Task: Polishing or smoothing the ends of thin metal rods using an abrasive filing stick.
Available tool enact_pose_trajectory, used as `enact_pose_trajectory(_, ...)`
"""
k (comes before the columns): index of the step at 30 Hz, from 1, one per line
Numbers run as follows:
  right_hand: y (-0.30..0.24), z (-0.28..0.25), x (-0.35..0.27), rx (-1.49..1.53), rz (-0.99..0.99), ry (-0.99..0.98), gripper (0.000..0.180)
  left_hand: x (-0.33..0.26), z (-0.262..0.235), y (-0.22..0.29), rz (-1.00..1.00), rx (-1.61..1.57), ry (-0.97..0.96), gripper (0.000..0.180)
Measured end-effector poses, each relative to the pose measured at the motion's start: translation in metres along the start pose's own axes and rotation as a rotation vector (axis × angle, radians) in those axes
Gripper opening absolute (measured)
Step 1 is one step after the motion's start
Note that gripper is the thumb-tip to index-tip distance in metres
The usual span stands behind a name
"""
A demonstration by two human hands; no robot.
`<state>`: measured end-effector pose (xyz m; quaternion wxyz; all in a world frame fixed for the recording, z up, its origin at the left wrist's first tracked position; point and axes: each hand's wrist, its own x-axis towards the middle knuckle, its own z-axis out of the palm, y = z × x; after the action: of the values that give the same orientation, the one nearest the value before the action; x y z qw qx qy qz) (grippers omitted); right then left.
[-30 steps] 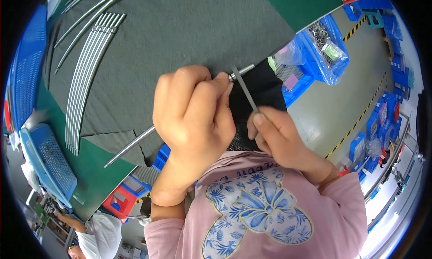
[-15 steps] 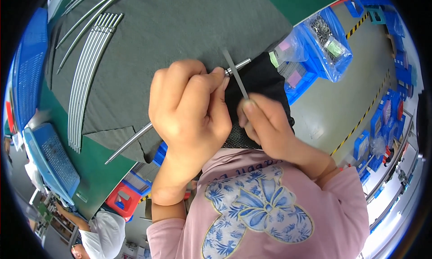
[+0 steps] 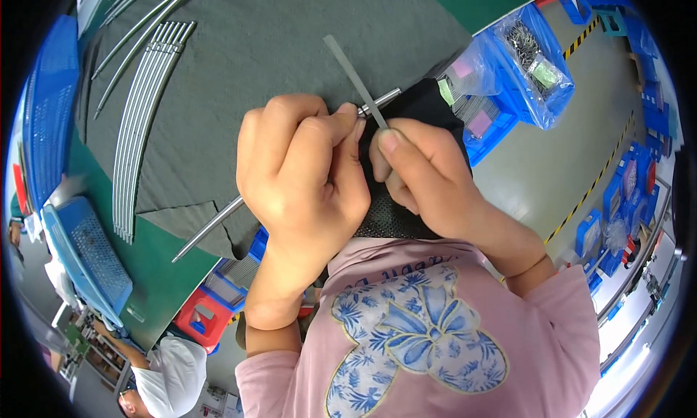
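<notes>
A thin metal rod (image 3: 210, 228) runs slantwise through my left hand (image 3: 301, 164), whose fingers are wrapped round it near its upper right end. A grooved or stepped part of the rod shows just beyond my left fingertips. My right hand (image 3: 428, 167) pinches a flat grey file (image 3: 352, 73), which lies across the rod close to that grooved part. The file's free end points up and to the left over the dark cloth (image 3: 254, 48). Part of the rod is hidden inside my left hand.
Several finished-looking metal rods (image 3: 149, 128) lie side by side on the cloth at left. Blue bins (image 3: 501, 131) with metal parts stand at right. A light blue basket (image 3: 91, 265) and a red tray (image 3: 207, 320) are at lower left. Another person (image 3: 170, 374) sits beyond the table.
My right hand has pushed the file up and to the left across the rod, so more of it extends past the rod. My left hand and the rod have barely moved.
</notes>
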<state>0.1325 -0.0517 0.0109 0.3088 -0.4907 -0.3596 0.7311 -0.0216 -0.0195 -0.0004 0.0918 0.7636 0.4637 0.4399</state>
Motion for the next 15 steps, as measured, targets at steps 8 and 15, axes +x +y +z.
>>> enact_pose_trajectory(8,-0.01,-0.001,0.004,-0.03,-0.048,0.016,0.029,0.001,0.0,0.002,0.0,0.009,-0.008,0.018)
enact_pose_trajectory(15,0.047,-0.019,-0.036,-0.042,0.016,0.028,0.03,0.002,-0.004,0.001,-0.042,-0.002,-0.061,0.018)
